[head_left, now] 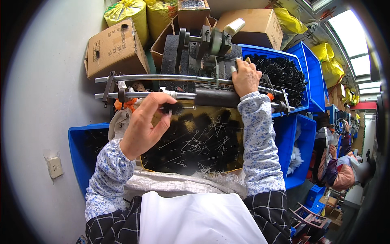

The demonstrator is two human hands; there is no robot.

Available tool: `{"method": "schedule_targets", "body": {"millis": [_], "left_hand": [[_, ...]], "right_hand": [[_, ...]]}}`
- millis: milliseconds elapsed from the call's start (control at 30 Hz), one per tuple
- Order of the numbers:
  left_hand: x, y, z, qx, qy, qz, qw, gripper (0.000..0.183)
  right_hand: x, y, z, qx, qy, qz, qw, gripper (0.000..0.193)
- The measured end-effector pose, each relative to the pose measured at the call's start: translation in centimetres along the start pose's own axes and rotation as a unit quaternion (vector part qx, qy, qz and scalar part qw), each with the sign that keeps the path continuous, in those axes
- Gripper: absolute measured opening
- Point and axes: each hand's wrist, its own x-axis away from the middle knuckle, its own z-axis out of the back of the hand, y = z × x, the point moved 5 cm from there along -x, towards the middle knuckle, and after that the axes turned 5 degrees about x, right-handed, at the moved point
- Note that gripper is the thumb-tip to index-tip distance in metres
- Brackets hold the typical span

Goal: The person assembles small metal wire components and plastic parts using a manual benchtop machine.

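Observation:
My left hand (145, 124) pinches a small black wire brush (172, 108) between thumb and fingers, its looped wire end pointing right. It hovers just in front of the metal rails (148, 95) of a bench machine (199, 61). Farther right, my right hand (246, 77) reaches over the rails toward the machine, its thumb and fingertips drawn close together. Whatever its fingers grip is too small or hidden to make out. Below both hands lies a yellowish tray (143, 162) heaped with similar black brushes (203, 142) with looped wire stems.
A blue bin (302, 61) full of black brushes stands at the far right. Another blue bin (310, 138) holds white pieces; a third (79, 142) sits at left. Cardboard boxes (115, 49) and yellow sacks (128, 16) crowd the back. A co-worker (345, 166) sits at far right.

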Motion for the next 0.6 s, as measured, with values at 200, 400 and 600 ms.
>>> {"method": "schedule_targets", "body": {"millis": [200, 400, 600], "left_hand": [[-0.7, -1.1, -0.9, 0.113, 0.013, 0.022, 0.993, 0.019], [-1.0, -2.2, -2.6, 0.19, -0.017, 0.042, 0.981, 0.017], [-2.2, -2.2, -5.8, 0.207, 0.022, 0.027, 0.978, 0.02]], "right_hand": [[-2.3, 3.9, 0.4, -0.056, -0.065, -0.01, 0.996, 0.027], [-3.0, 5.8, 2.4, 0.034, -0.106, -0.023, 0.994, 0.021], [3.3, 0.8, 9.0, -0.193, 0.034, 0.098, 0.976, 0.025]]}}
